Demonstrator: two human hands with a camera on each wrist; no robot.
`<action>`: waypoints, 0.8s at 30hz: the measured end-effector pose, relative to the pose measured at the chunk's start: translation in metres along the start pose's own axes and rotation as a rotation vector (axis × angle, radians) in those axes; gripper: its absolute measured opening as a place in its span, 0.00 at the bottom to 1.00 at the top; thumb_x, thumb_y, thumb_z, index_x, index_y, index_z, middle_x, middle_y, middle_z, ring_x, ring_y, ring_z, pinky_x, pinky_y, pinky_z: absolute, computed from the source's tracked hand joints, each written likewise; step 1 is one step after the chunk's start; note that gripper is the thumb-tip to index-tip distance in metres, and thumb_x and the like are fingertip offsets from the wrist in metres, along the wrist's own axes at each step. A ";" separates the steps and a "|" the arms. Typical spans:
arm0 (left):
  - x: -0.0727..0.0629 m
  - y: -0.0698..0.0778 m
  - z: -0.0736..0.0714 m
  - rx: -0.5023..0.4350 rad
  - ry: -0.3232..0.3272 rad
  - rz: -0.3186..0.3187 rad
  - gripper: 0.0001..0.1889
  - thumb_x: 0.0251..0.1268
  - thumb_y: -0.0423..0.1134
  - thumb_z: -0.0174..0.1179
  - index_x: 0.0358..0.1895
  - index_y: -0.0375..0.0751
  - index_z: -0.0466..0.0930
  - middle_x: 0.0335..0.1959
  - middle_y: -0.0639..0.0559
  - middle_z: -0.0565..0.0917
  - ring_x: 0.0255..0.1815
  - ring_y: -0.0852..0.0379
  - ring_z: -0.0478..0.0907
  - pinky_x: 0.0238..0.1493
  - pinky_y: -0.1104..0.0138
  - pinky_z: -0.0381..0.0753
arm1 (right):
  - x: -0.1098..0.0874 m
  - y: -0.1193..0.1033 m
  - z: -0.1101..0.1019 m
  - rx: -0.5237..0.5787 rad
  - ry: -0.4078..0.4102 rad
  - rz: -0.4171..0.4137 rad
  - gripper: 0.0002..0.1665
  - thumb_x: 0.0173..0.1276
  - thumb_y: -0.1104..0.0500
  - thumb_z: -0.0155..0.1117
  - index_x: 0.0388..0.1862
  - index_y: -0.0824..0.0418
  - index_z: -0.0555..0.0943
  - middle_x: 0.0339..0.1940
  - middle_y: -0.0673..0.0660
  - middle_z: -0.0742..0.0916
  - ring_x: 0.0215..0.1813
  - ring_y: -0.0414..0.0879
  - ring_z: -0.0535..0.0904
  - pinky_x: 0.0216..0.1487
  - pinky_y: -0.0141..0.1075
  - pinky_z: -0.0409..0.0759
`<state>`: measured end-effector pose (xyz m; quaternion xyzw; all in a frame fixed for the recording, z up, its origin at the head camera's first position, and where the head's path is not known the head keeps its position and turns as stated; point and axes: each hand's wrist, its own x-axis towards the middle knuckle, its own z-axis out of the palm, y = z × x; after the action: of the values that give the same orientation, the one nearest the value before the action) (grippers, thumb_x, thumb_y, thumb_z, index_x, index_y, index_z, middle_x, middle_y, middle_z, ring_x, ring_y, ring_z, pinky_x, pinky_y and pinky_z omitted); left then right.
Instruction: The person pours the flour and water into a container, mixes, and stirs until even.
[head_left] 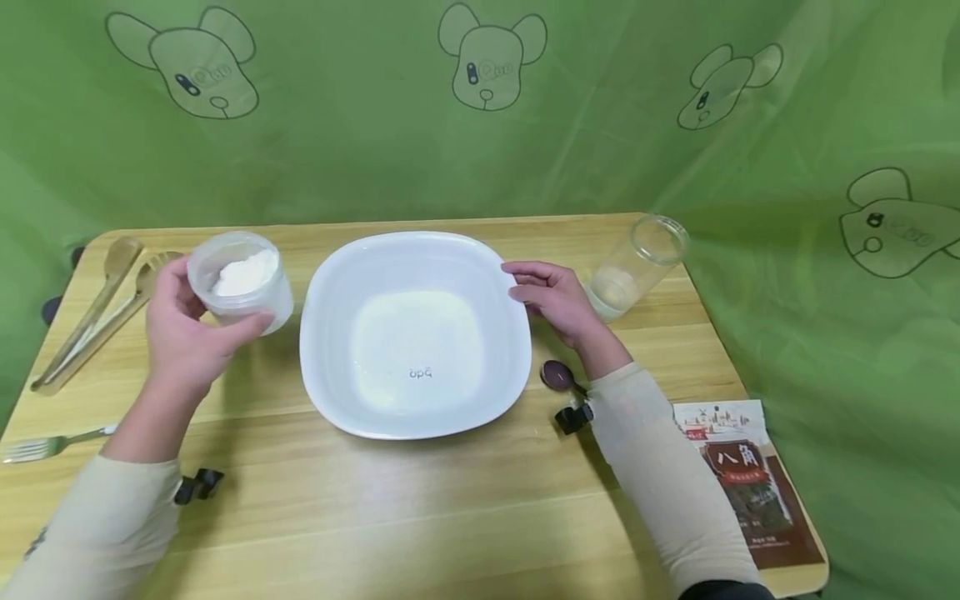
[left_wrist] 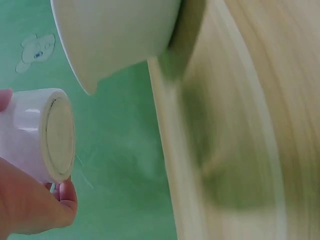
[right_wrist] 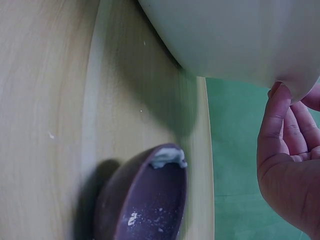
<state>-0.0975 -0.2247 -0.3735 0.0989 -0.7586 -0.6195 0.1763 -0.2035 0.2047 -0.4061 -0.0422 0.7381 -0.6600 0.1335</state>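
Note:
My left hand (head_left: 187, 333) grips a translucent jar (head_left: 279, 302) of white powder (head_left: 243, 273), thumb along its near side. It is lifted off the table; the left wrist view shows the jar's round base (left_wrist: 60, 137) in the air. A white basin (head_left: 416, 423) stands at mid-table, just right of the jar. On the basin's right edge, the fingers of my right hand (head_left: 558, 304) pinch the rim (right_wrist: 295, 92). Below that hand lies a dark purple spoon (head_left: 557, 376) with white residue at its tip, its handle partly hidden by the right sleeve.
Behind the right hand stands a clear glass jar (head_left: 633, 267) with pale contents low inside. A red-brown spice packet (head_left: 757, 492) lies at the right edge. Tongs (head_left: 97, 312) rest at far left, with a green-handled fork (head_left: 45, 448) nearer. Green cloth (head_left: 480, 167) hangs behind the table.

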 end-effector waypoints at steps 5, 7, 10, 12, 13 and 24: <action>0.000 -0.006 -0.009 0.005 0.033 -0.068 0.46 0.41 0.18 0.74 0.67 0.46 0.64 0.59 0.52 0.74 0.57 0.55 0.71 0.62 0.68 0.69 | -0.001 0.001 0.000 -0.006 0.005 -0.001 0.21 0.67 0.66 0.68 0.59 0.61 0.83 0.49 0.58 0.87 0.33 0.42 0.79 0.28 0.30 0.73; -0.001 -0.009 -0.012 -0.028 0.040 -0.096 0.47 0.41 0.17 0.73 0.67 0.47 0.63 0.61 0.51 0.73 0.59 0.53 0.70 0.65 0.68 0.68 | -0.001 0.001 0.000 -0.003 0.009 -0.002 0.21 0.67 0.66 0.68 0.59 0.60 0.84 0.48 0.58 0.87 0.34 0.42 0.79 0.27 0.30 0.74; -0.001 -0.013 -0.014 -0.081 0.048 -0.103 0.47 0.41 0.15 0.72 0.68 0.47 0.63 0.62 0.50 0.72 0.63 0.50 0.68 0.67 0.69 0.67 | -0.001 0.001 0.000 0.004 0.011 -0.004 0.20 0.67 0.67 0.68 0.58 0.59 0.84 0.48 0.57 0.87 0.33 0.42 0.79 0.27 0.30 0.73; -0.001 -0.016 -0.016 -0.088 0.048 -0.107 0.48 0.41 0.15 0.71 0.69 0.48 0.63 0.63 0.50 0.72 0.64 0.49 0.67 0.68 0.68 0.65 | -0.001 0.002 0.001 0.007 0.014 -0.003 0.20 0.67 0.67 0.68 0.57 0.59 0.85 0.48 0.57 0.87 0.32 0.42 0.79 0.26 0.31 0.73; 0.000 -0.017 -0.017 -0.080 0.049 -0.110 0.49 0.41 0.15 0.72 0.70 0.49 0.63 0.63 0.50 0.72 0.64 0.50 0.67 0.68 0.67 0.65 | -0.001 0.001 0.000 0.008 0.013 -0.001 0.20 0.67 0.67 0.68 0.57 0.58 0.85 0.48 0.57 0.87 0.31 0.42 0.78 0.26 0.31 0.72; 0.007 -0.037 -0.024 0.120 0.030 -0.193 0.50 0.46 0.23 0.75 0.73 0.56 0.61 0.66 0.52 0.69 0.65 0.52 0.67 0.65 0.64 0.71 | -0.001 -0.001 0.000 0.016 -0.004 -0.001 0.20 0.67 0.67 0.68 0.59 0.60 0.84 0.49 0.57 0.87 0.35 0.42 0.81 0.27 0.30 0.75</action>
<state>-0.0972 -0.2567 -0.4044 0.1913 -0.7786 -0.5853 0.1210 -0.2024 0.2052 -0.4051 -0.0428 0.7326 -0.6658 0.1349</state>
